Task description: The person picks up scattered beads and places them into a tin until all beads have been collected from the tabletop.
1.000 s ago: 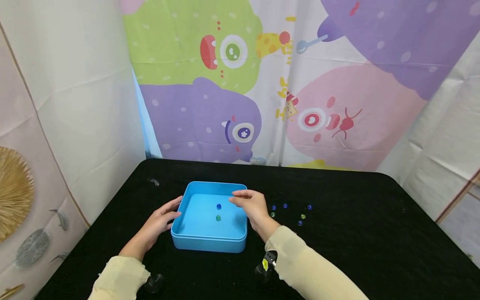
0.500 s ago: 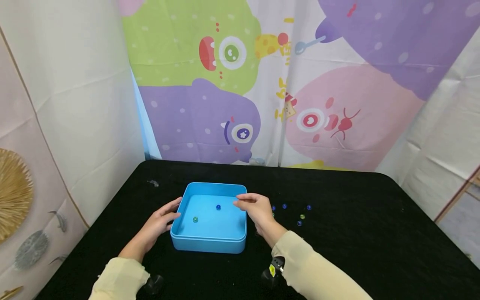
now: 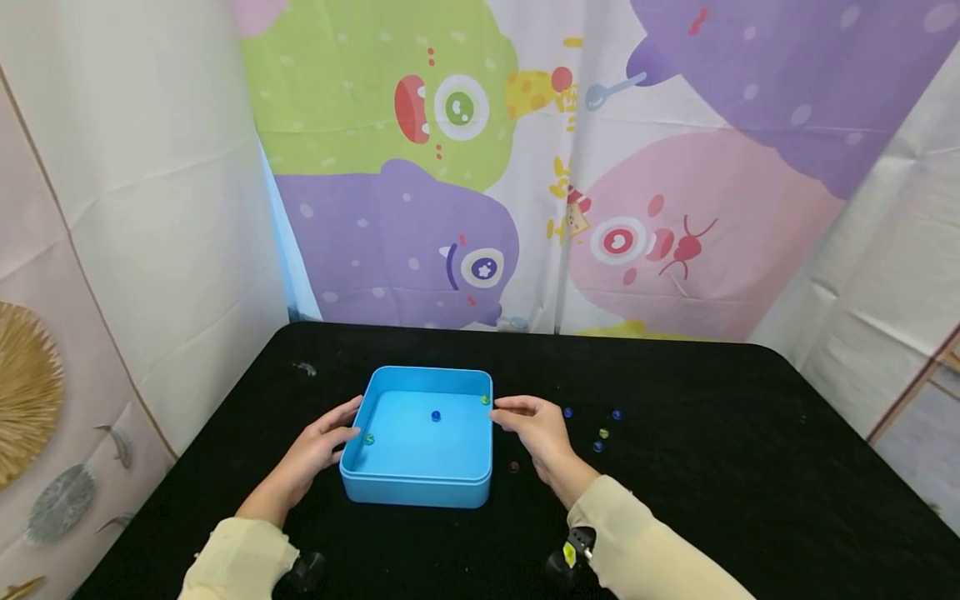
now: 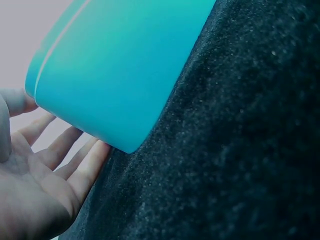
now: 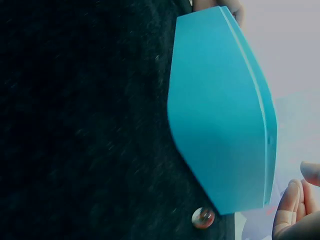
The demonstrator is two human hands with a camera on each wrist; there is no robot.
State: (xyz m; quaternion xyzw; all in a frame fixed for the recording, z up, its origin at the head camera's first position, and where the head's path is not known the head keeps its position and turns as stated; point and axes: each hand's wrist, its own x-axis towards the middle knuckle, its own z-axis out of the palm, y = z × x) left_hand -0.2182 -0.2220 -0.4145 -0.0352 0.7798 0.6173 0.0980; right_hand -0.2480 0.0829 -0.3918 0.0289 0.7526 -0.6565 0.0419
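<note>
A light blue open box (image 3: 416,492) stands on the black table. Inside are a blue marble (image 3: 436,415) in the middle, a green marble (image 3: 369,439) by the left wall and a yellow-green marble (image 3: 485,400) near the right wall. My left hand (image 3: 318,442) rests against the box's left side; in the left wrist view its fairly straight fingers (image 4: 85,167) touch the wall. Beside the right rim is my right hand (image 3: 543,437), with nothing visible between thumb and fingers in the right wrist view. A clear, reddish marble (image 5: 203,218) lies beside the box.
Right of the right hand, a blue marble (image 3: 567,412), another blue marble (image 3: 617,414), a green marble (image 3: 603,433) and one more blue marble (image 3: 597,447) lie on the black cloth (image 3: 712,467). A patterned curtain (image 3: 420,242) hangs behind the table.
The green marble has rolled left across the box floor. My right hand has drawn back rightward from over the box, and a yellow-green marble now shows by the right wall. My left hand stays put.
</note>
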